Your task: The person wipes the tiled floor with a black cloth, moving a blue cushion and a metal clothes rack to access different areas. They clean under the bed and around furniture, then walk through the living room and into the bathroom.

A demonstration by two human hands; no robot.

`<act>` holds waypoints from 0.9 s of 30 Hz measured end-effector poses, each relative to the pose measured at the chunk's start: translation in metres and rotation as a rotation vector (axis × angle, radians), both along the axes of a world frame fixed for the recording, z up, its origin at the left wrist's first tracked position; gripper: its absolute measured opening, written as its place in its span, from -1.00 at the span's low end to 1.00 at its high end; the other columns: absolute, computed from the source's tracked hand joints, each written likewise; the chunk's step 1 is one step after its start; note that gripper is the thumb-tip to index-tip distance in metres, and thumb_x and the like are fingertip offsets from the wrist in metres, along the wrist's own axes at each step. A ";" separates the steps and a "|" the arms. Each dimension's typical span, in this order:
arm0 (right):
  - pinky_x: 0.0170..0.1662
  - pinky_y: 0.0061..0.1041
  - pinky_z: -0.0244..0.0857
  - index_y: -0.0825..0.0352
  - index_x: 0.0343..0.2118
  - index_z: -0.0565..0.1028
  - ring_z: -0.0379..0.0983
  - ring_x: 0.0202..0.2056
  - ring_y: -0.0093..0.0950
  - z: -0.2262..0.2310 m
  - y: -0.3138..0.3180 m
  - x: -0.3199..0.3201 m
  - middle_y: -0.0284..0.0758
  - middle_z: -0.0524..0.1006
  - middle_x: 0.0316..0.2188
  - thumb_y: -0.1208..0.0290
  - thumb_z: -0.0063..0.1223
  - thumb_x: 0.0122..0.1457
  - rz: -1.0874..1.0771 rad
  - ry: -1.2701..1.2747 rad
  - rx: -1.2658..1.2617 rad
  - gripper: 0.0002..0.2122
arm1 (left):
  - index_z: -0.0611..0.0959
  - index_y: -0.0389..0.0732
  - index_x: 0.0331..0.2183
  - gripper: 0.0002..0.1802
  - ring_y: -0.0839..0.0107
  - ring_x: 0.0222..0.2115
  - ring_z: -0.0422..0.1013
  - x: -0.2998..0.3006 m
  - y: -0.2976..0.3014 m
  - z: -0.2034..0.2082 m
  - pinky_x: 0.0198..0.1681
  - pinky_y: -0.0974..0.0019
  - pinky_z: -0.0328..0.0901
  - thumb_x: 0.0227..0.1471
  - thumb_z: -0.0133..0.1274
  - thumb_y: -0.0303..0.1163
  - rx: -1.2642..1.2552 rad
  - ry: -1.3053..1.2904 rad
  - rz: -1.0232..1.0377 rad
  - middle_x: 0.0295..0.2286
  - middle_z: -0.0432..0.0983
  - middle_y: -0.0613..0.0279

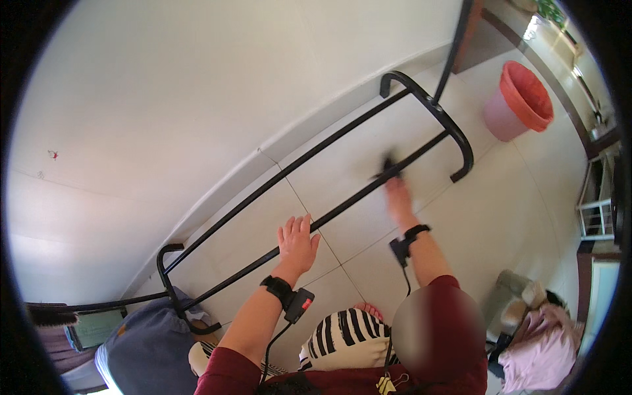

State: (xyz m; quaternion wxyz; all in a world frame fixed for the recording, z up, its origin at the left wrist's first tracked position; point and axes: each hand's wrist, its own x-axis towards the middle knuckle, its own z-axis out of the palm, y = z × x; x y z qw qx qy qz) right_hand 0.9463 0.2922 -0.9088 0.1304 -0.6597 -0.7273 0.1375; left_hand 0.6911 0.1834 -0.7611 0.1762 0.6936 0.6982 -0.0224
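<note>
A pale tiled floor (500, 217) and a plain wall (164, 99) fill most of the view. Along the wall stands a black metal rack (309, 155), two long rails joined by curved end pieces, running from lower left to upper right. At the upper right sits a pink bin (517, 99) with an orange liner, well apart from the rack. At the lower left a grey-blue cloth (148, 342) lies against the rack's near end; at the lower right there is a heap of pink cloth (540, 349).

The left hand (297, 243) rests spread on the lower rail near its middle, fingers open and flat, pressing on the bar rather than curled round it. The right hand (397, 197) reaches farther up the same rail and holds a small dark thing (390, 168) against the bar; the hand is blurred, so how tightly it closes cannot be told. Both wrists carry black bands with small devices and cords.

The rack looks light and stands on smooth tile, so a hard push from the right hand could likely slide or tip it, since the left hand only presses down. The dangling wrist cords could catch on a rail end. The cloth at the near foot may make that end sit unevenly.
</note>
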 end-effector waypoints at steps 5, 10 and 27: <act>-0.07 -0.18 0.18 0.36 -0.17 0.39 0.30 -0.13 -0.23 -0.012 0.056 -0.008 -0.08 0.37 -0.18 0.44 -0.09 0.02 0.031 0.397 0.353 -0.72 | 0.25 -0.17 0.03 -0.45 0.04 0.11 -0.04 0.004 0.000 0.003 0.09 -0.25 -0.16 -0.01 -0.01 -0.32 0.007 0.004 0.013 0.00 0.16 0.10; -0.17 -0.19 0.28 0.35 -0.26 0.40 0.39 -0.21 -0.27 -0.043 0.031 -0.188 -0.16 0.45 -0.25 0.44 -0.17 0.04 1.043 0.429 0.517 -0.79 | 0.27 -0.18 0.01 -0.46 0.04 0.11 -0.04 -0.001 0.005 0.010 0.09 -0.24 -0.16 -0.02 -0.01 -0.31 -0.090 -0.055 0.005 0.01 0.15 0.11; 0.14 -0.09 -0.04 0.49 -0.11 0.38 0.06 0.07 0.06 -0.019 0.071 0.031 -0.16 0.26 0.03 0.55 -0.09 -0.05 -0.306 -0.220 0.312 -0.63 | 0.31 -0.13 -0.01 -0.51 0.07 0.11 -0.03 -0.006 0.010 0.013 0.11 -0.21 -0.16 -0.01 -0.02 -0.33 -0.131 -0.119 0.010 0.02 0.18 0.17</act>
